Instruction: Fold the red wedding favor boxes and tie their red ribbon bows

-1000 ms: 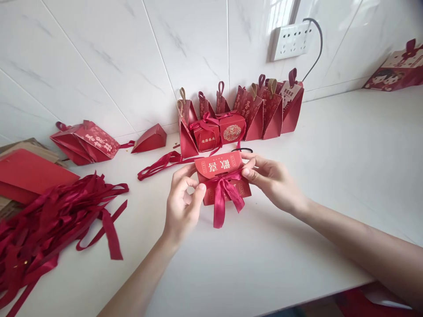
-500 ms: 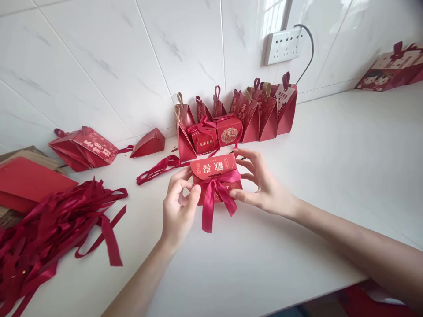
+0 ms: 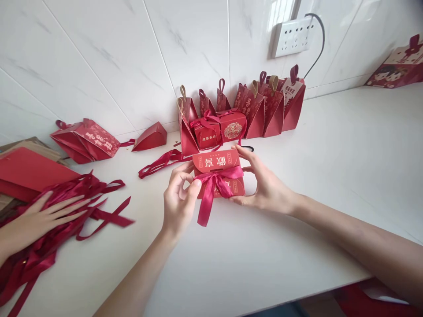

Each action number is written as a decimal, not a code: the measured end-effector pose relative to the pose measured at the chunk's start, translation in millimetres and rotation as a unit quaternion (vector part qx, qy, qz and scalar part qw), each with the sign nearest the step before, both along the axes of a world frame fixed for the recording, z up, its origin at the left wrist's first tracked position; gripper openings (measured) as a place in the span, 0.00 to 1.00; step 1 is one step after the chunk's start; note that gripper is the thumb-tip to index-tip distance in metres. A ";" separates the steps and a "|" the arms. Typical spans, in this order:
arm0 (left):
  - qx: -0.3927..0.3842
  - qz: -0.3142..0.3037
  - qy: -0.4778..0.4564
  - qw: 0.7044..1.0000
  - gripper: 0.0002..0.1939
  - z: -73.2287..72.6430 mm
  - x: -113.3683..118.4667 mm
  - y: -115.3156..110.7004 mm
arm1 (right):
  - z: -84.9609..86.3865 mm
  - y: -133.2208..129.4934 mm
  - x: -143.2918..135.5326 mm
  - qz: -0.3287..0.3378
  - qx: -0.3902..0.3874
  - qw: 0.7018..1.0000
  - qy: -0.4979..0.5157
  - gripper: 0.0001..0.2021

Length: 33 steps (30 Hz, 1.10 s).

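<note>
A small red gift box (image 3: 216, 162) with gold lettering is held just above the white table, in the middle of the view. Tied across its front is a crimson ribbon bow (image 3: 214, 181), one tail hanging past the lower edge. My left hand (image 3: 180, 193) grips the box's left side, its thumb at the bow's left end. On the right side, my right hand (image 3: 264, 185) holds the box between the fingers at the top corner and the thumb at the bottom corner. Behind it stand two small red boxes (image 3: 209, 134) with ribbons.
Several red triangular boxes (image 3: 273, 112) stand along the tiled wall. Another person's hand (image 3: 42, 218) lies on the ribbon pile (image 3: 49, 251) at left, near red card (image 3: 29, 171). A loose ribbon (image 3: 160, 163) lies behind my left hand. The table's front edge (image 3: 304, 297) crosses lower right.
Another person's hand has come in from the left onto the ribbon pile. My right thumb has slid from the box's front to its lower corner. The view has shifted slightly.
</note>
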<state>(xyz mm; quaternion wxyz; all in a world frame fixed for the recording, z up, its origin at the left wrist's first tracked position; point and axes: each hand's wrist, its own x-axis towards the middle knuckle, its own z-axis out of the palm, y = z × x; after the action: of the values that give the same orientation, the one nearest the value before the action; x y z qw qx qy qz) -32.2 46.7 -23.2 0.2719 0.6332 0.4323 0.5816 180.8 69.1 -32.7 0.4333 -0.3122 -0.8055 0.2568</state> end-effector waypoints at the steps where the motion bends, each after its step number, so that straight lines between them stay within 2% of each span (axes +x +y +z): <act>1: 0.013 -0.004 -0.010 1.000 0.11 -0.3 1.0 -0.8 | -0.9 -0.2 -0.5 -0.004 0.006 1.000 0.005 0.48; 3: 0.027 0.000 -0.029 0.999 0.13 -0.8 3.5 -3.1 | -2.6 -0.4 -1.4 -0.012 0.013 1.000 0.010 0.48; 5: 0.004 0.023 -0.025 0.999 0.16 -1.2 6.0 -5.9 | -4.4 0.0 -1.7 -0.019 0.024 0.999 0.009 0.47; 9: -0.078 0.066 0.035 0.994 0.21 -1.5 7.3 -8.8 | -9.6 3.0 0.4 -0.039 0.067 0.997 0.008 0.47; 12: -0.091 0.076 0.089 0.989 0.18 -2.3 5.5 -7.1 | -14.3 5.4 1.2 -0.065 0.093 0.994 0.012 0.48; 14: -0.036 0.090 0.123 0.988 0.15 -2.7 4.4 -5.4 | -16.1 5.7 -0.2 -0.075 0.102 0.992 0.014 0.48; 16: 0.085 0.115 0.162 0.976 0.13 -2.5 4.1 -4.4 | -15.9 4.8 -2.5 -0.076 0.103 0.992 0.014 0.48; 18: 0.218 0.133 0.213 0.943 0.12 -2.0 4.8 -4.7 | -14.2 3.0 -4.2 -0.071 0.106 0.992 0.011 0.47; 20: 0.298 0.131 0.266 0.907 0.10 -1.9 5.9 -5.8 | -12.6 1.4 -4.7 -0.069 0.111 0.991 0.007 0.47; 22: 0.321 0.119 0.298 0.891 0.11 -2.8 6.7 -6.8 | -12.2 0.5 -4.1 -0.069 0.109 0.992 0.008 0.47; 25: 0.319 0.107 0.308 0.890 0.16 -5.5 6.4 -7.0 | -13.9 1.0 -3.0 -0.064 0.107 0.992 0.011 0.48; 33: 0.297 0.099 0.361 0.878 0.13 -6.1 0.4 -3.7 | -15.2 2.9 -2.2 -0.060 0.101 0.993 0.014 0.48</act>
<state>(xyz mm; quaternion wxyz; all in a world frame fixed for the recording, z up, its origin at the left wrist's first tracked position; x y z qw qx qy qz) -31.9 43.0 -29.3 -0.1631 0.8042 0.3674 0.4378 178.6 72.1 -47.9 0.4888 -0.3112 -0.8006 0.1524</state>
